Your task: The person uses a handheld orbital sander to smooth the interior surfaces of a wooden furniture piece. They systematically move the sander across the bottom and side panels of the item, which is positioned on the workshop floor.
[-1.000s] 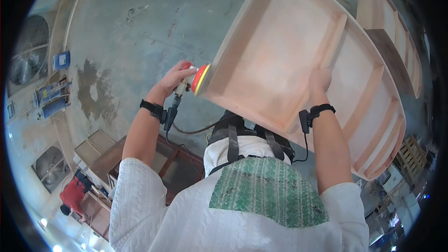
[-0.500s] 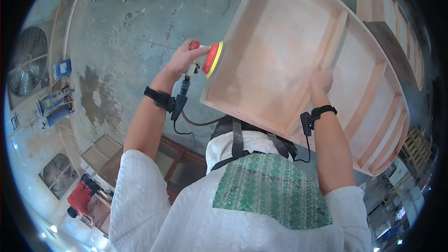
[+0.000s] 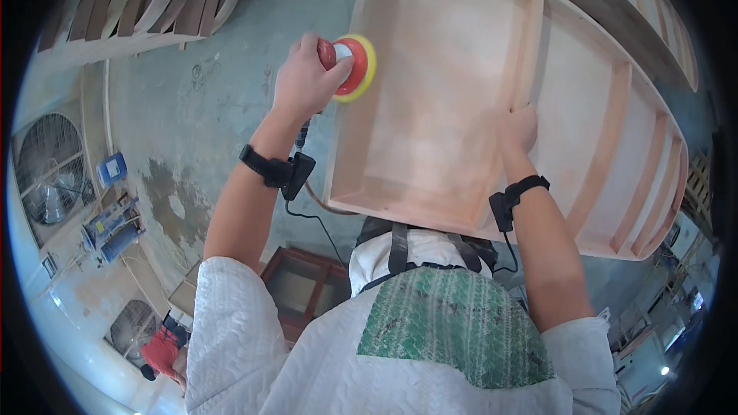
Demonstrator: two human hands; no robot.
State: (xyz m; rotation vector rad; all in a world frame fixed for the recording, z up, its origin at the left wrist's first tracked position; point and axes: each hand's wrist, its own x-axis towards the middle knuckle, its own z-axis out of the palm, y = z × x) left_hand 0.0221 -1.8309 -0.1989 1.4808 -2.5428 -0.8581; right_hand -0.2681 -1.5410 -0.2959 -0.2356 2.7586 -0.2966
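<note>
In my left hand (image 3: 300,81) is an air-driven orbital sander (image 3: 357,69) with a red body and a round yellow pad. My fingers wrap round its body, and the pad sits at the left edge board of a pale, curved wooden cabinet frame (image 3: 438,92). Whether the pad touches the wood I cannot tell. My right hand (image 3: 519,129) is closed round a cross divider (image 3: 529,38) inside the frame. A hose (image 3: 317,194) runs from below the sander towards my waist.
A similar wooden frame (image 3: 615,11) stands at the far right. Curved wooden pieces (image 3: 154,0) are stacked at the upper left. Wall fans (image 3: 52,169) and a blue container (image 3: 112,170) are along the left side. A person in red (image 3: 163,352) bends at the lower left.
The sander has moved farther from me along the frame's left edge and turned, so more of its pad's round back shows. The right hand keeps its hold on the divider. The view has shifted.
</note>
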